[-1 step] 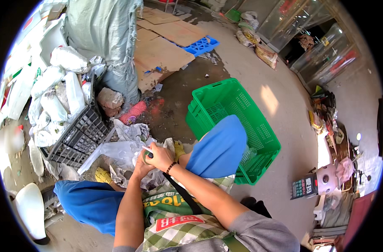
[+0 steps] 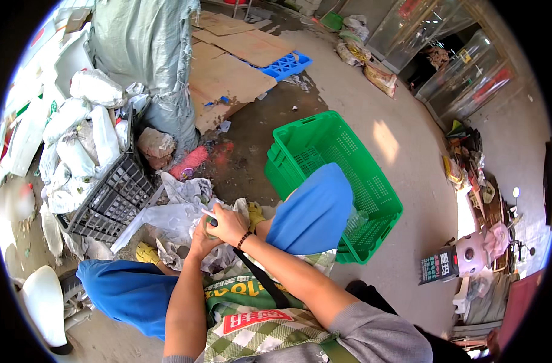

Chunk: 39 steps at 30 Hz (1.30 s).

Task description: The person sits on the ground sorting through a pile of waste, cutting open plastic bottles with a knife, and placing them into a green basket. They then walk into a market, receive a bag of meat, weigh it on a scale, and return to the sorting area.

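Note:
My left hand (image 2: 201,243) and my right hand (image 2: 228,226) are closed together in front of me, between my knees. A thin white stick-like piece (image 2: 209,213) pokes out at the fingers of my right hand, which wears a dark bead bracelet. Between the hands shows a small dark green, rounded thing (image 2: 212,222); its kind is unclear. What my left fingers grip is mostly hidden. Just beyond and below the hands lie crumpled clear and whitish plastic sheets (image 2: 167,219) on the ground.
A black crate (image 2: 109,199) heaped with white plastic bags (image 2: 76,151) stands left. To the right is a green perforated crate (image 2: 378,221), partly behind my blue-clad knee. A large grey sack (image 2: 143,54), flattened cardboard (image 2: 227,75) and a pink scooter (image 2: 469,257) are farther around.
The view has shifted slightly, and the dark shape behind my right arm reaches farther into it. My hands keep nearly the same pose, still closed together.

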### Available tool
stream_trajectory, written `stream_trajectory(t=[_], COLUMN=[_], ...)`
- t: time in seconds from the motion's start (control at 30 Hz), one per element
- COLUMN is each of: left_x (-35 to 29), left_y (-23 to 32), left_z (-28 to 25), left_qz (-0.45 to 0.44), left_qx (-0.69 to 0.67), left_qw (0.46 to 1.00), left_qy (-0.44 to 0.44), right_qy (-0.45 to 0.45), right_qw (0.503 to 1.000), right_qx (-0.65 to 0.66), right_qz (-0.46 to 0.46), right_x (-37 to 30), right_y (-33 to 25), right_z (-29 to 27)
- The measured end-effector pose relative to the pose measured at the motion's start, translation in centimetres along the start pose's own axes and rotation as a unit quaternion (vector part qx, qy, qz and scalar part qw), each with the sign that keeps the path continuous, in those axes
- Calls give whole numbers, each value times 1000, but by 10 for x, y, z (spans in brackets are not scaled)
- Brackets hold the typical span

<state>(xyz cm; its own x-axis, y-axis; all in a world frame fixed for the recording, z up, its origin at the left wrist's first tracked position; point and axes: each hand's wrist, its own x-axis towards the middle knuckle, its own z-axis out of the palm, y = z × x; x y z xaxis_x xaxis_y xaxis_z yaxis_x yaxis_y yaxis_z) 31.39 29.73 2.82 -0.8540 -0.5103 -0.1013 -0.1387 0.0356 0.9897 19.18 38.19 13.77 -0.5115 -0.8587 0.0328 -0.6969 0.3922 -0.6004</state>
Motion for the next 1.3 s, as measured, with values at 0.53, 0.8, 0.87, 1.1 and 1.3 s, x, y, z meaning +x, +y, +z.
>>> stream_trajectory(t=[0.53, 0.8, 0.87, 1.1, 1.3], left_x=[-26, 1, 21, 77, 75], left_y=[39, 58, 93, 155, 160], left_z=[-92, -144, -147, -139, -140], left_qz=[-428, -255, -203, 37, -101], left_qx=[461, 589, 569, 488, 357], left_qw=[748, 734, 732, 847, 891], left_qy=[-211, -223, -316, -207, -263], right_qy=[-109, -119, -140, -73, 64], right_qw=[979, 988, 987, 997, 945], right_qx=[141, 64, 29, -16, -177], right_qz=[96, -77, -75, -3, 268], right_x=[48, 145, 168, 212, 260], right_y=[21, -40, -41, 18, 102], right_z=[71, -75, -89, -51, -104])
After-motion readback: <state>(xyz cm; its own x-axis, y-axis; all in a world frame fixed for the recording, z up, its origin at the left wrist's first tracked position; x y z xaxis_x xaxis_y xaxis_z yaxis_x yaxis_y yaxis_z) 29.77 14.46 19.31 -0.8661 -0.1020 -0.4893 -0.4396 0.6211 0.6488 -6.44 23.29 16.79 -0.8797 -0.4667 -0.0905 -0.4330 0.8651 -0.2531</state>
